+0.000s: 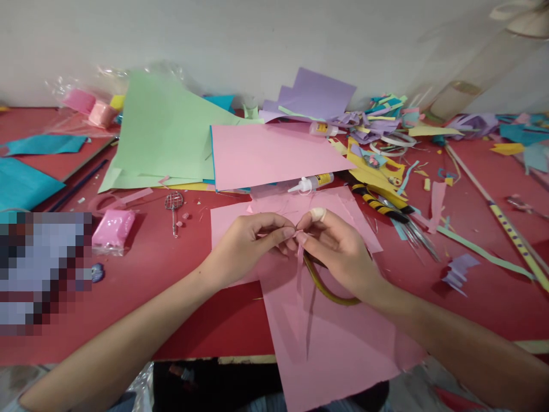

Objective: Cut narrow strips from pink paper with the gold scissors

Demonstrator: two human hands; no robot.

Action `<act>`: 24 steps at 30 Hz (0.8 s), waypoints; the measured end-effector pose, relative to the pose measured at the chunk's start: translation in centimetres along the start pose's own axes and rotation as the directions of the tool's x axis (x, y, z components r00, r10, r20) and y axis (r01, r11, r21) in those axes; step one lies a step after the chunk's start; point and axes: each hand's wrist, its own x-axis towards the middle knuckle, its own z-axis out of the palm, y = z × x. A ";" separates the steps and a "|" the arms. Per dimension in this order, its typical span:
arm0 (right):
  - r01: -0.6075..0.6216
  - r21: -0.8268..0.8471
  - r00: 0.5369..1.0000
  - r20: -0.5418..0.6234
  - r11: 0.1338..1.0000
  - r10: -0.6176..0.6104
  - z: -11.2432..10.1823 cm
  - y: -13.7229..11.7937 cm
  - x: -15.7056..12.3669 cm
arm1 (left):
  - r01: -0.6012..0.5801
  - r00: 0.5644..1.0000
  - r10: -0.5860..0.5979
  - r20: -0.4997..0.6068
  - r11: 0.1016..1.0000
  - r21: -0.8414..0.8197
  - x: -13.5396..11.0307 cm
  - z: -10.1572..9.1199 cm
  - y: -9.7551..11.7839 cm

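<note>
Both of my hands meet in front of me over pink paper sheets (343,349). My left hand (244,240) pinches a thin pink paper strip (301,269) near its upper end, between thumb and fingers. Right beside it, my right hand (343,243) has thumb and forefinger closed on the same strip, and one finger wears a pale bandage (318,214). The strip's tail hangs down over the sheet. Below my right palm curves an olive-gold band (328,293), partly hidden by the hand; whether the fingers hold it I cannot tell.
Glue bottles (317,182) and a black-and-yellow-handled tool (377,203) lie beyond my hands. Green card (167,131) and paper scraps (386,114) line the wall. A pink clay packet (114,229) and a small wire racket (174,206) lie left; a patterned stick (510,229) lies right.
</note>
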 end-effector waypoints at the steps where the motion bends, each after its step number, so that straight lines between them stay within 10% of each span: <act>1: -0.002 0.009 1.000 0.004 1.000 0.002 0.0 0.0 0.0 | -0.003 1.000 0.003 0.000 1.000 -0.001 0.0 0.0 0.0; 24: -0.056 -0.003 0.998 0.039 0.998 0.056 -0.1 0.3 0.0 | -0.050 0.996 0.060 -0.066 0.988 0.147 0.0 0.0 0.6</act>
